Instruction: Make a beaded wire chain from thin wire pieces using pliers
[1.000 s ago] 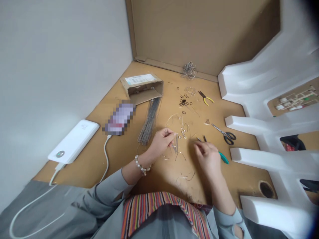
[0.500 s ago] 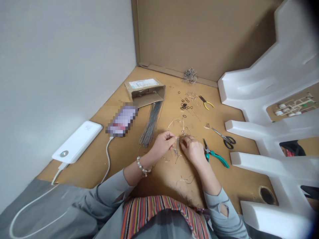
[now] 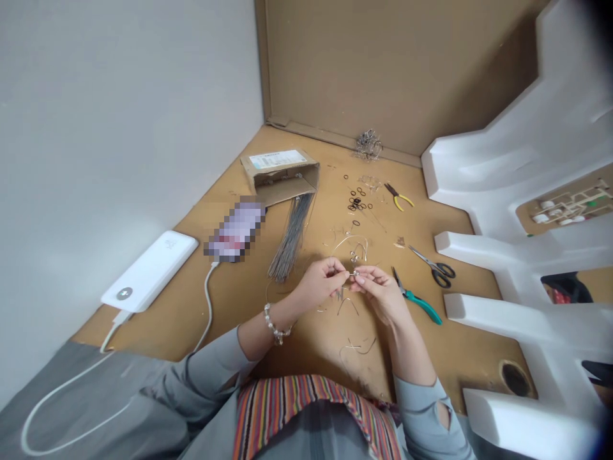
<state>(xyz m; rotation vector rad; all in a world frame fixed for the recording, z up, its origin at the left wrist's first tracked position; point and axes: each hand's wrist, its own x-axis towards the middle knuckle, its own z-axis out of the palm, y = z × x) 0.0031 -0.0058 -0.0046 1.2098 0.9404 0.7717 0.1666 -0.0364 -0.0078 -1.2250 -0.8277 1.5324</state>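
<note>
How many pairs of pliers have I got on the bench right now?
2. The yellow-handled pliers lie farther back, beyond the scissors; the teal-handled pliers lie beside the right hand, which seems to cover part of them. Others could be hidden.

The held wire (image 3: 351, 274) looks like bright metal; the wire bundle (image 3: 290, 239) is duller grey metal. The pliers (image 3: 416, 302) have smooth teal plastic handles, the scissors (image 3: 434, 264) metal blades and black plastic grips. The carton (image 3: 286, 188) is matt cardboard with a paper label (image 3: 276, 160); the power bank (image 3: 151, 271), smooth white plastic; the striped fabric (image 3: 306, 386), matt cloth.
</note>
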